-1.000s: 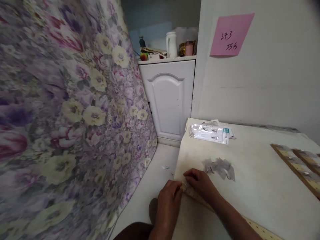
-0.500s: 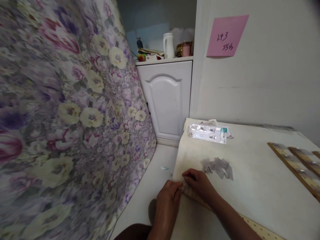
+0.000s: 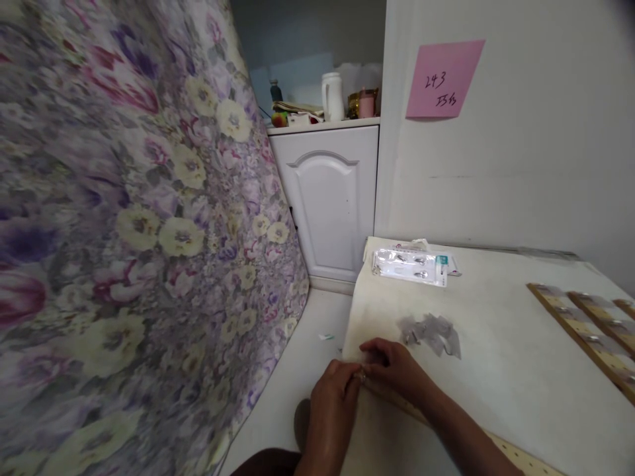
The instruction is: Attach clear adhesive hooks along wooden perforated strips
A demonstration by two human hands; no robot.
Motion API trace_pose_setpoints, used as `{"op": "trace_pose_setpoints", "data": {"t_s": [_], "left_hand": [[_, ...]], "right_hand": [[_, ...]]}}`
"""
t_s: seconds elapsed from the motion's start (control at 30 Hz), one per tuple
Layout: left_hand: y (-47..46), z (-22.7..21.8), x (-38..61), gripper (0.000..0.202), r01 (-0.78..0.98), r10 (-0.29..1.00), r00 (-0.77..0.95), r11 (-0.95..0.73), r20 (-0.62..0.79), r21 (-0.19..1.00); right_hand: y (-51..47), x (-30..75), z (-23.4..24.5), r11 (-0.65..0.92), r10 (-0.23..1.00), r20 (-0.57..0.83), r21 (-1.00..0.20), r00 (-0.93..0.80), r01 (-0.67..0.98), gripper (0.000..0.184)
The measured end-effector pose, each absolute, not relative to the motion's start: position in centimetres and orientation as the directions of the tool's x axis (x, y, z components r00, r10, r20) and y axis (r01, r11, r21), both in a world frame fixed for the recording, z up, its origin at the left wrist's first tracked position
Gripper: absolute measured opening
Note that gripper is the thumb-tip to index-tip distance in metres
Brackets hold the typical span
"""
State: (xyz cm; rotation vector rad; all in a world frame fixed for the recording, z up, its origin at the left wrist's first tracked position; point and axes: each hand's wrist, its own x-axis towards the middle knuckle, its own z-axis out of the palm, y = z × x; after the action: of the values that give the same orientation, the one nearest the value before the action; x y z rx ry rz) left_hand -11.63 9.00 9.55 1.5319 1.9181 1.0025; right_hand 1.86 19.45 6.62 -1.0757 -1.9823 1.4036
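Pale perforated strip (image 3: 520,459), one: at the near edge of the table (image 3: 501,370), passing under the right forearm. Left hand (image 3: 333,400): thumb and forefinger drawn narrow at the strip's far end, by a small shiny piece (image 3: 362,375); exact hold cannot be told. Right hand (image 3: 394,369): fingers curled, tips near the same piece; grip cannot be told. Grey sachets (image 3: 436,335), clustered: just beyond the right hand. Clear pack (image 3: 409,266): farther back, flat. Brown-edged boards (image 3: 590,338): at right, well apart.

I count one left hand (image 3: 328,406), one right hand (image 3: 397,369), one perforated strip (image 3: 518,457) by them and three wooden strips (image 3: 579,328) farther off. There's one pink note (image 3: 445,79), one white jug (image 3: 333,97), one flowered curtain (image 3: 149,238).
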Motion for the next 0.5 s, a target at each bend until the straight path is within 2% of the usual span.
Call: {"op": "trace_pose_setpoints", "data": {"t_s": [0.5], "left_hand": [[9.25, 9.28, -11.72, 0.025, 0.603, 0.961, -0.27, 0.128, 0.051, 0.787]], "right_hand": [[19.64, 1.48, 6.4, 0.105, 0.825, -0.105, -0.937, -0.555, 0.334, 0.035]]}}
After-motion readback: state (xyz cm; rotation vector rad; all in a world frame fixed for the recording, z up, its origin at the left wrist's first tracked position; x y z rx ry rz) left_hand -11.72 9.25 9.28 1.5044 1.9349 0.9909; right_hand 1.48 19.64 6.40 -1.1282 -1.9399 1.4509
